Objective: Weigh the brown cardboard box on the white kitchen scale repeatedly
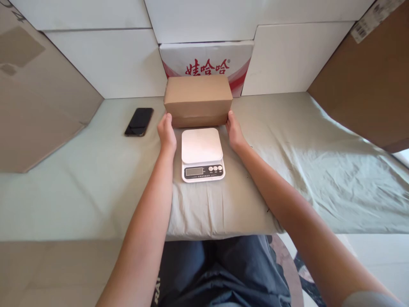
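Note:
Between my two hands is a closed brown cardboard box [198,102], just beyond a white kitchen scale [202,146]. My left hand [166,131] grips the box's lower left corner, its thumb against the near face. At the lower right corner my right hand [234,130] grips the same box; most fingers of both hands are hidden behind its sides. Whether the box touches the cloth cannot be told. The scale's plate is bare, and its grey display [194,171] shows no readable digits.
A black smartphone [139,122] lies on the pale green cloth [86,192] to the left. White boxes [294,59] and a box with red lettering [207,57] form a wall behind. Large cardboard panels stand at left [41,106] and right [367,81].

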The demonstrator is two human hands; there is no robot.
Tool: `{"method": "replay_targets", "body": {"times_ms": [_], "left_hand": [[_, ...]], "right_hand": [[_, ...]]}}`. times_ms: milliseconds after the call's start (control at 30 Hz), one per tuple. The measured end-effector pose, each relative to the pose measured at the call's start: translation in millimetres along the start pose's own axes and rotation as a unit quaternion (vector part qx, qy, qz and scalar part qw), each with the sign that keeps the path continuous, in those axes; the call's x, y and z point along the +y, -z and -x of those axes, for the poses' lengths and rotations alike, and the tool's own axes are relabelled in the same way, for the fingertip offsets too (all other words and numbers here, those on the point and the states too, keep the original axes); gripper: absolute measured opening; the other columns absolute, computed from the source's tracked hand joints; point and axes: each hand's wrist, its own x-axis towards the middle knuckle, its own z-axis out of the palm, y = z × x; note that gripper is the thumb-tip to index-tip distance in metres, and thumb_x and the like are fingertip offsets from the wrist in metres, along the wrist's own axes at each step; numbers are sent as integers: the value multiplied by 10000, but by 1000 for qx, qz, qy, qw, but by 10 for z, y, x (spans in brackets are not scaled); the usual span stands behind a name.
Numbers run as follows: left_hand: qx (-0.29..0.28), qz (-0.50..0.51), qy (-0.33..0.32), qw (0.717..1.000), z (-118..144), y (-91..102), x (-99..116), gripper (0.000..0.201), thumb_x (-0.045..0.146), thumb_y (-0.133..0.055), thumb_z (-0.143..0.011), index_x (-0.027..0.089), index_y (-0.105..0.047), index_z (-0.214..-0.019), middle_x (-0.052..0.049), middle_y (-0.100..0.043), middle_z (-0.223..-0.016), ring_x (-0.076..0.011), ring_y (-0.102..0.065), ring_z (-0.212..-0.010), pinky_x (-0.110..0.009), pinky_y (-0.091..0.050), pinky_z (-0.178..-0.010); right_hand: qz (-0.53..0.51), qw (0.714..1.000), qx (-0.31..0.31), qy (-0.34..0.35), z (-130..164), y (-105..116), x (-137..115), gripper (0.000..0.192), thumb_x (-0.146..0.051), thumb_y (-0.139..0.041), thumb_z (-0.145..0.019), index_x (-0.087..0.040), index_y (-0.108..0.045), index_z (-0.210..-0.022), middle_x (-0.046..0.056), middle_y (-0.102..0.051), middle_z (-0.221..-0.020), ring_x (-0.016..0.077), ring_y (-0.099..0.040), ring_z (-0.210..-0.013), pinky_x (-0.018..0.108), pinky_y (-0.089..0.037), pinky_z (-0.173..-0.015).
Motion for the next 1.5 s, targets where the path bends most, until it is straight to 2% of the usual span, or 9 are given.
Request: {"method": "replay_targets", "body": {"times_ms": [133, 267, 400, 533, 733, 867, 1000, 1233, 1500], "left_hand": [[-1, -19, -51, 999, 208, 82, 285, 354, 530, -594, -985, 194, -703, -1000, -113, -775, -1211, -298, -683, -1335, -441, -488, -1214], [-22, -25, -64, 997, 690, 232, 517, 465, 561, -658, -952, 201, -754, -1231, -112, -768, -1325, -305, -633, -1433, -434, -450, -1256], [-10, -54, -62, 997, 1200, 371, 546, 492, 559, -634, -970, 230, -772, -1310, -111, -754, -1398, -313, -606, -1473, -446, -434, -1273], [9, -54, -71, 996, 1462, 454, 513, 509, 571, -621, -980, 253, -771, -1348, -104, -752, -1426, -321, -627, -1454, -457, -448, -1260], [27, -52, -32, 998, 1495, 467, 474, 578, 629, -641, -941, 238, -781, -1342, -126, -759, -1422, -334, -628, -1458, -472, -453, -1259], [56, -44, -1, 997, 1476, 436, 462, 771, 810, -577, -888, 232, -771, -1361, -157, -714, -1491, -346, -585, -1506, -486, -409, -1293], [47, -54, -3, 997, 1468, 424, 460, 903, 908, -517, -851, 219, -757, -1382, -191, -660, -1553, -365, -548, -1538, -508, -387, -1303], [39, -72, -13, 997, 1431, 454, 403, 906, 899, -461, -894, 230, -719, -1447, -186, -655, -1561, -356, -532, -1553, -501, -389, -1304], [51, -67, -12, 996, 1434, 444, 391, 907, 897, -493, -882, 210, -734, -1423, -191, -668, -1543, -363, -545, -1541, -508, -390, -1307]], "right_hand": [[12, 995, -20, 98, 251, -80, -417, 734, -813, -499, -955, -352, -566, -1521, -67, -502, -1720, 221, -271, -1723, 453, -165, -1476], [71, 990, -58, 111, 807, -47, -769, 597, -690, -462, -1046, -402, -525, -1565, -84, -431, -1765, 240, -242, -1731, 476, -137, -1475], [100, 989, -57, 92, 1285, 16, -865, 602, -702, -450, -1037, -455, -484, -1585, -98, -401, -1779, 254, -266, -1721, 486, -232, -1454], [95, 990, -33, 101, 1456, 4, -859, 614, -720, -452, -1016, -488, -474, -1584, -112, -411, -1768, 275, -278, -1716, 501, -281, -1439], [73, 993, -25, 90, 1540, -28, -714, 631, -668, -450, -1028, -466, -403, -1624, -104, -354, -1799, 267, -286, -1713, 516, -264, -1444], [78, 993, -31, 78, 1561, -25, -630, 671, -718, -437, -1011, -456, -382, -1627, -89, -359, -1798, 259, -275, -1718, 511, -298, -1434], [60, 995, -33, 75, 1554, -28, -625, 633, -673, -450, -1027, -456, -393, -1619, -88, -372, -1792, 247, -277, -1719, 500, -325, -1425], [57, 996, -27, 57, 1519, -31, -673, 672, -703, -455, -1012, -444, -402, -1629, -88, -378, -1792, 253, -295, -1712, 507, -327, -1425], [45, 997, -15, 56, 1505, -10, -692, 590, -636, -471, -1035, -437, -474, -1591, -73, -433, -1765, 272, -348, -1691, 519, -358, -1408]]}}
